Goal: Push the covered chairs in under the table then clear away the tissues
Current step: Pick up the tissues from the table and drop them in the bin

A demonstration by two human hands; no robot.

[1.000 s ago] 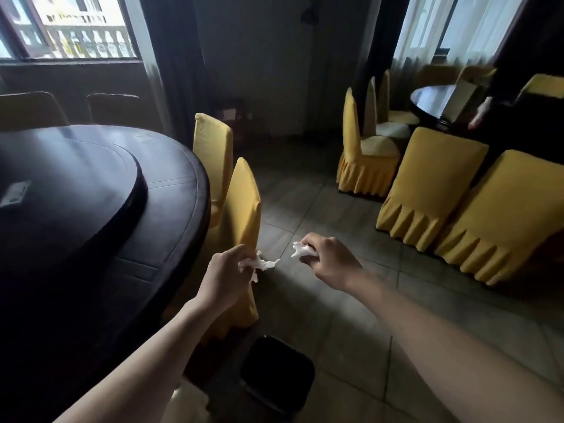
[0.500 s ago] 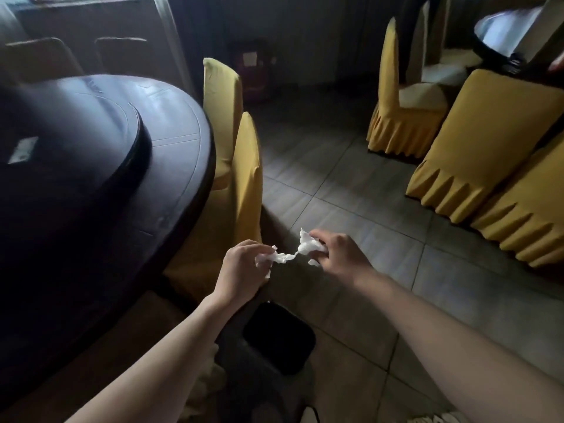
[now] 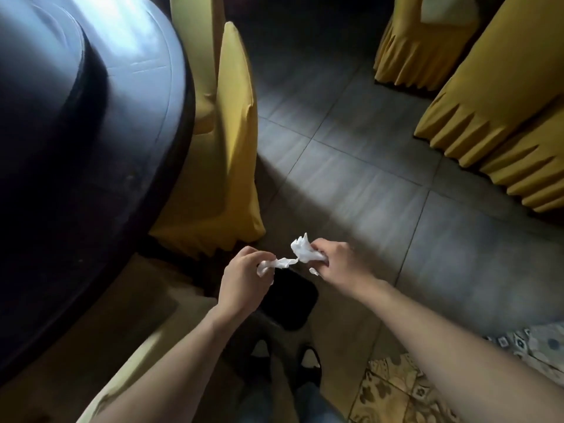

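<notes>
We hold a crumpled white tissue (image 3: 300,254) stretched between both hands above a small black bin (image 3: 288,300) on the floor. Our left hand (image 3: 244,282) has its fingers curled round one twisted end; our right hand (image 3: 338,264) grips the bulkier wad, fingers closed over it, so the fingertips themselves are hidden. A thin strand of tissue joins the two hands. Most of the bin is covered by our left hand and wrist, and its inside is too dark to make out. To the left, the dark round table (image 3: 91,148) is cut off by the frame edge. A yellow covered chair (image 3: 232,141) stands tucked against its rim, the seat hidden under the table. More yellow covered chairs (image 3: 488,102) sit at upper right, only partly in view. Our dark shoes (image 3: 308,364) show dimly below.
</notes>
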